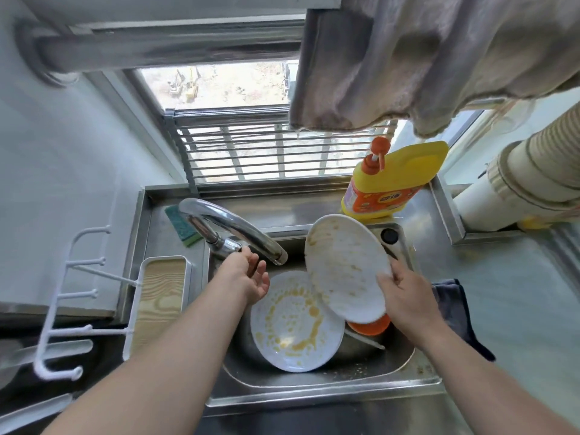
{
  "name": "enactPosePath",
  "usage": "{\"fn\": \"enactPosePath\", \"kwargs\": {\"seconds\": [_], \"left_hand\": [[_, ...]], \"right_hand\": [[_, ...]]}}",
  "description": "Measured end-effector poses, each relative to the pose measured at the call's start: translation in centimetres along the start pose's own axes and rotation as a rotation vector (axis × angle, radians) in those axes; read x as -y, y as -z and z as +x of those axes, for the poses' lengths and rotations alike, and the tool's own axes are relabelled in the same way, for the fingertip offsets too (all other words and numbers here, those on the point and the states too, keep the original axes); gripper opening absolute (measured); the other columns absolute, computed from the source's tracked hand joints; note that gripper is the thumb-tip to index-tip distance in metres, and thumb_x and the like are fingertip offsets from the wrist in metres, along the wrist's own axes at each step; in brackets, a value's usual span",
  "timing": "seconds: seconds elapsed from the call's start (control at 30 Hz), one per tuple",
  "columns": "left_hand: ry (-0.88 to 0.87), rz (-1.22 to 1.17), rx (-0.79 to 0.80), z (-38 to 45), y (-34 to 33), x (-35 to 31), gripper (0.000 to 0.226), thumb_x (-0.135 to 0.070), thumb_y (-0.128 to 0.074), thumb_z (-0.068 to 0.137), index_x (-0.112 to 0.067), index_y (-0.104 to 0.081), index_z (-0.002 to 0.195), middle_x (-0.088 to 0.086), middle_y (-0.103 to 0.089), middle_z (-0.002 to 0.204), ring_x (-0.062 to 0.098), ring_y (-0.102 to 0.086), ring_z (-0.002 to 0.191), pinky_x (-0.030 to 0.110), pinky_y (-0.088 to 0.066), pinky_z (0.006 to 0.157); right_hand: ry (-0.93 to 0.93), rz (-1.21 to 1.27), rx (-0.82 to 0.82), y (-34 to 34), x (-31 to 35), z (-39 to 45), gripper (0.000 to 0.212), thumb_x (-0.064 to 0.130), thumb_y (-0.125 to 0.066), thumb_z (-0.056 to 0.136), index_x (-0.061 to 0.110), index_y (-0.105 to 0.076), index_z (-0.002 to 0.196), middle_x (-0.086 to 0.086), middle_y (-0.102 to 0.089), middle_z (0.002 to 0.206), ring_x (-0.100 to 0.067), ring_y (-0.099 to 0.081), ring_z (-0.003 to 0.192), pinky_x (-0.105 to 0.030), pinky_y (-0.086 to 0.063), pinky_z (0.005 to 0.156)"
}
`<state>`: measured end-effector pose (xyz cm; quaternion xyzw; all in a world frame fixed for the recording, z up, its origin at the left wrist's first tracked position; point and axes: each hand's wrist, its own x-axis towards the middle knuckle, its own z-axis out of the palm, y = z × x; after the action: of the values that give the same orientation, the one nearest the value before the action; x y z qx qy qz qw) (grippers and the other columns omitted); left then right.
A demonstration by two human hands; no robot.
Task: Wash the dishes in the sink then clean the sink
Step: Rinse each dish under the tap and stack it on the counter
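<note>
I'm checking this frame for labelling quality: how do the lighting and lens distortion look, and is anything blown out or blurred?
Head view: daylight from the window overexposes the scene outside; strong wide-angle bending curves the sink edge and window frame; the hanging cloth near the lens is soft; both stained plates, the held plate and the plate in the sink, stay sharp.

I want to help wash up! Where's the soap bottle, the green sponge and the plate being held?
soap bottle (396,180): head view, on its yellow body.
green sponge (181,225): head view, on its top face.
held plate (345,265): head view, on its stained middle.
</note>
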<state>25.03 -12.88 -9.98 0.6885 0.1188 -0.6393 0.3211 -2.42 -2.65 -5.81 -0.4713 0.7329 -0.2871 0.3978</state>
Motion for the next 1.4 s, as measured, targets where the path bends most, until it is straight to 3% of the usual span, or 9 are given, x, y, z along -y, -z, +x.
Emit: {"fn": "enactPosePath", "kwargs": {"seconds": [0.17,0.27,0.37,0.63,0.83,1.07,1.2,1.3,1.4], "left_hand": [[0.019,-0.082,0.022,0.5,0.7,0.2,0.015,-0.026,-0.065,0.103,-0.018,-0.066,0.09,-0.009,-0.061,0.089,0.005,-0.058,0.073,0.025,-0.045,0.066],[-0.016,-0.042,-0.014,0.5,0.6,0.1,0.015,-0.026,-0.068,0.102,-0.026,-0.068,0.117,-0.008,-0.064,0.094,0.005,-0.059,0.073,0.026,-0.045,0.065],[-0.047,-0.009,-0.054,0.6,0.2,0.0,0.029,-0.024,-0.068,0.102,-0.033,-0.066,0.13,-0.009,-0.068,0.101,0.005,-0.06,0.073,0.028,-0.043,0.062],[-0.24,0.047,-0.168,1.5,0.0,1.2,0.006,-0.025,-0.069,0.1,-0.026,-0.063,0.098,-0.003,-0.071,0.091,0.008,-0.065,0.072,0.027,-0.043,0.059],[-0.255,0.062,-0.107,1.6,0.4,0.9,0.012,-0.025,-0.07,0.1,-0.029,-0.059,0.099,-0.003,-0.069,0.098,0.011,-0.064,0.076,0.029,-0.044,0.062],[-0.062,0.082,-0.055,1.0,0.4,0.9,0.032,-0.042,-0.067,0.101,-0.02,-0.066,0.125,-0.005,-0.067,0.108,0.013,-0.061,0.075,0.032,-0.047,0.066],[0.066,0.216,0.167,-1.6,-1.5,4.3,0.027,-0.036,-0.059,0.106,-0.01,-0.069,0.109,0.002,-0.068,0.115,0.021,-0.064,0.09,0.034,-0.049,0.07],[0.063,0.236,0.282,-3.5,-2.9,6.3,0.019,-0.024,-0.063,0.104,-0.008,-0.071,0.112,0.005,-0.07,0.102,0.023,-0.066,0.091,0.037,-0.053,0.082],[-0.042,0.259,0.307,-4.6,-3.7,7.2,0.018,-0.021,-0.074,0.098,-0.003,-0.071,0.103,0.005,-0.066,0.072,0.016,-0.059,0.063,0.027,-0.051,0.058]], "right_hand": [[-0.567,0.686,-0.007,-2.0,-1.3,-2.0,0.022,0.016,-0.049,0.108,0.026,-0.066,0.118,-0.006,-0.074,0.111,-0.032,-0.067,0.104,-0.055,-0.061,0.081],[-0.76,0.871,0.01,-3.7,-2.3,-3.1,0.026,0.016,-0.048,0.109,0.029,-0.066,0.122,-0.009,-0.076,0.115,-0.039,-0.068,0.109,-0.051,-0.061,0.069],[-0.842,0.891,0.004,-5.1,-3.2,-3.7,0.029,0.016,-0.047,0.109,0.033,-0.067,0.121,-0.007,-0.077,0.115,-0.038,-0.069,0.111,-0.052,-0.061,0.074],[-0.891,0.913,-0.022,-6.7,-3.3,-4.0,0.029,0.017,-0.046,0.11,0.031,-0.063,0.129,-0.01,-0.074,0.122,-0.038,-0.068,0.112,-0.06,-0.058,0.089],[-0.896,0.907,-0.099,-6.1,-2.7,-5.3,0.028,0.018,-0.048,0.11,0.034,-0.063,0.127,-0.009,-0.073,0.122,-0.038,-0.069,0.11,-0.05,-0.061,0.075],[-0.842,0.87,-0.213,-3.8,-1.4,-8.5,0.022,0.015,-0.049,0.109,0.027,-0.062,0.122,-0.011,-0.069,0.119,-0.041,-0.065,0.108,-0.055,-0.061,0.072],[-0.78,0.822,-0.285,-2.6,-1.3,-9.9,0.022,0.011,-0.057,0.106,0.01,-0.063,0.126,-0.013,-0.07,0.115,-0.041,-0.067,0.097,-0.045,-0.062,0.063],[-0.724,0.615,-0.32,-1.3,-1.5,-10.2,0.03,0.004,-0.064,0.1,-0.006,-0.065,0.128,-0.018,-0.066,0.113,-0.028,-0.063,0.085,-0.031,-0.052,0.059],[-0.718,0.597,-0.37,-0.5,-0.4,-11.0,0.037,0.007,-0.066,0.099,-0.007,-0.064,0.133,-0.021,-0.067,0.12,-0.03,-0.06,0.096,-0.033,-0.049,0.075]]}}
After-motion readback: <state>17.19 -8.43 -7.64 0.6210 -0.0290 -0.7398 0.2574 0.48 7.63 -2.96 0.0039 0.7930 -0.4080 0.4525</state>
